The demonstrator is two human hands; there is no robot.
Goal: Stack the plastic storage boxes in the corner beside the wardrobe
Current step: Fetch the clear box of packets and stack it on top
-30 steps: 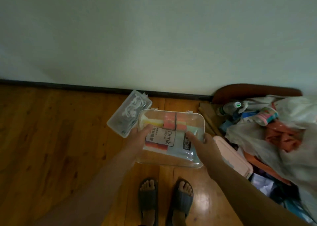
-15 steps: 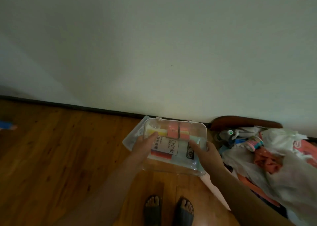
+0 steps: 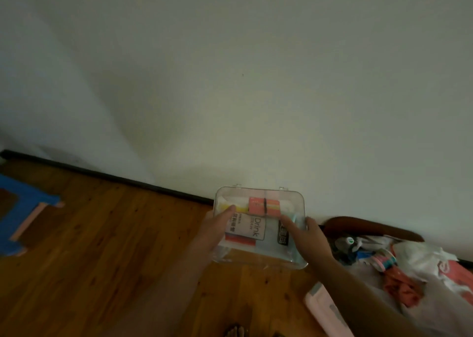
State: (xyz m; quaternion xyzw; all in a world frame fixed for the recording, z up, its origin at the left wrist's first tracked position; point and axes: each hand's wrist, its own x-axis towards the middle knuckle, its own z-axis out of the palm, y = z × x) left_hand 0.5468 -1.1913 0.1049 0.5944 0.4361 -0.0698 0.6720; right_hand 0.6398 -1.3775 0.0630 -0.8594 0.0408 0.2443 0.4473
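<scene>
We see clear box (image 3: pixel 259 227), lid closed, packets inside | left hand (image 3: pixel 213 230), right hand (image 3: pixel 309 236) grip its sides.

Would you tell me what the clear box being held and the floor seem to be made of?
Clear rectangular box: glossy transparent plastic, probably; contents show through. Brown plank floor: varnished wood, apparently; grain, knots, sheen.

One head-worn wide-angle view, facing forward and down toward the far wall (image 3: pixel 256 80); wall fills the upper frame, wooden floor (image 3: pixel 102 247) the lower; the left hand (image 3: pixel 215 231) and right hand (image 3: pixel 308 236) holding the clear box (image 3: pixel 258 230) lie near, lower centre; toes (image 3: pixel 234 330) at the near edge; skirting (image 3: pixel 102 174) slopes down rightward, the frame tilted.
</scene>
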